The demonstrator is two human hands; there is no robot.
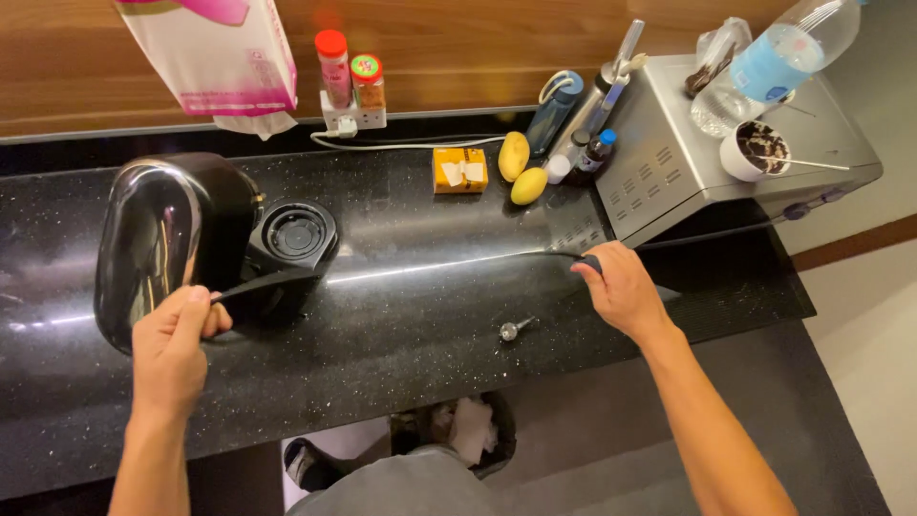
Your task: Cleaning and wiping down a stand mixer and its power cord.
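Presumably heavy and rigid, the glossy black coffee machine stands at the counter's left; its slick shell offers poor grip. The left hand pinches its thin lever. The right hand closes on a black cable. A pink-and-white packet hangs above; a small orange box sits mid-counter.

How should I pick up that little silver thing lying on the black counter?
Probably pinch the small silver piece by its thin stem, coming straight down from above. It lies flat on the counter with open space around it; its rounded head looks harder to pinch.
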